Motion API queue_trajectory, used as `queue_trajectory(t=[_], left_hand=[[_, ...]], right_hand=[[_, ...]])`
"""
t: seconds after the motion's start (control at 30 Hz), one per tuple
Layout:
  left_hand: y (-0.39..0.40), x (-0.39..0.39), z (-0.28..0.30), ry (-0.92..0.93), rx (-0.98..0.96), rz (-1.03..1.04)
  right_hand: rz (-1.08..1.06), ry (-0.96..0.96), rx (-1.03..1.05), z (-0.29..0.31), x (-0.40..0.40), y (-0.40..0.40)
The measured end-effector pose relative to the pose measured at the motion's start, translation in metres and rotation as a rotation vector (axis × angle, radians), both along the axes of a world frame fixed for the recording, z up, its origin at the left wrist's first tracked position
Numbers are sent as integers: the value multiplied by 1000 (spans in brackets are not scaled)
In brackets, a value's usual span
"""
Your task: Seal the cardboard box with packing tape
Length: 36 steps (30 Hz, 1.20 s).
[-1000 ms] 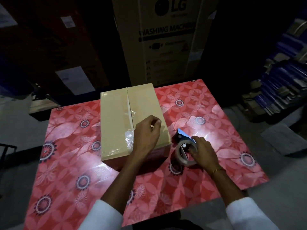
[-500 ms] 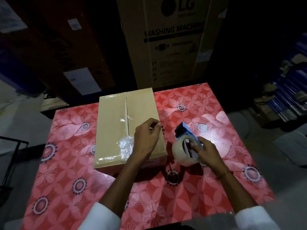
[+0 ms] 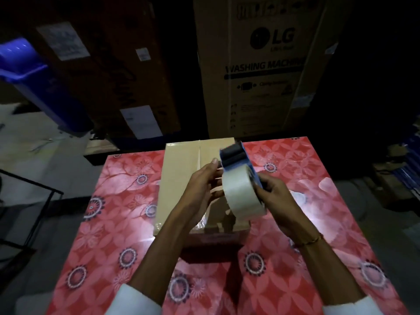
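A closed cardboard box (image 3: 179,183) lies on the red flowered table (image 3: 109,223), its centre seam running away from me. A blue tape dispenser (image 3: 234,155) with a roll of clear packing tape (image 3: 241,194) is held in the air above the box's right half. My right hand (image 3: 275,196) grips the dispenser from the right. My left hand (image 3: 202,192) is at the roll's left side, fingers touching the dispenser just under its blue head. Crumpled clear tape at the box's near edge is mostly hidden by my left arm.
A tall LG washing machine carton (image 3: 261,64) and a dark brown carton (image 3: 109,71) stand right behind the table. A blue bin (image 3: 34,80) is at the far left, a black wire frame (image 3: 29,201) at the left, and stacked goods sit at the right edge.
My right hand has lifted the dispenser from table height up over the box. My left hand has left the box top and come up to the roll. The view has tilted upward.
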<state>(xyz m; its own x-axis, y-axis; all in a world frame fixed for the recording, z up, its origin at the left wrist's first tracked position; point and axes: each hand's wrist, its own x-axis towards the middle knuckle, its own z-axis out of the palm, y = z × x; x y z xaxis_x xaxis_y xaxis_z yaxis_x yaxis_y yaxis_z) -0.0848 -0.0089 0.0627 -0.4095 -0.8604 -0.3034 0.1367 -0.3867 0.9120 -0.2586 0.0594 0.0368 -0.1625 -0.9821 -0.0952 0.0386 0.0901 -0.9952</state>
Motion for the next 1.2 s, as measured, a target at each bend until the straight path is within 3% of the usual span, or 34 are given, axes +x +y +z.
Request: queue_trajectory(t=[0.27,0.47,0.57,0.8,1.2], left_hand=[[-10,50,0,-59,3,52],[-8,64,-8,-87,-1,37],[-4,69,-13,-118,-17,5],[-1,70,-20,-109,11,-67],[-12,56,-33,-155,8,3]], right_hand=[[111,-142,169,-1,71,-14],[89,-53,139,-8,78,-15],[4,-201,149,2,65,-22],[146,157,-1,22,56,-49],[166,228,8,14,53,-77]])
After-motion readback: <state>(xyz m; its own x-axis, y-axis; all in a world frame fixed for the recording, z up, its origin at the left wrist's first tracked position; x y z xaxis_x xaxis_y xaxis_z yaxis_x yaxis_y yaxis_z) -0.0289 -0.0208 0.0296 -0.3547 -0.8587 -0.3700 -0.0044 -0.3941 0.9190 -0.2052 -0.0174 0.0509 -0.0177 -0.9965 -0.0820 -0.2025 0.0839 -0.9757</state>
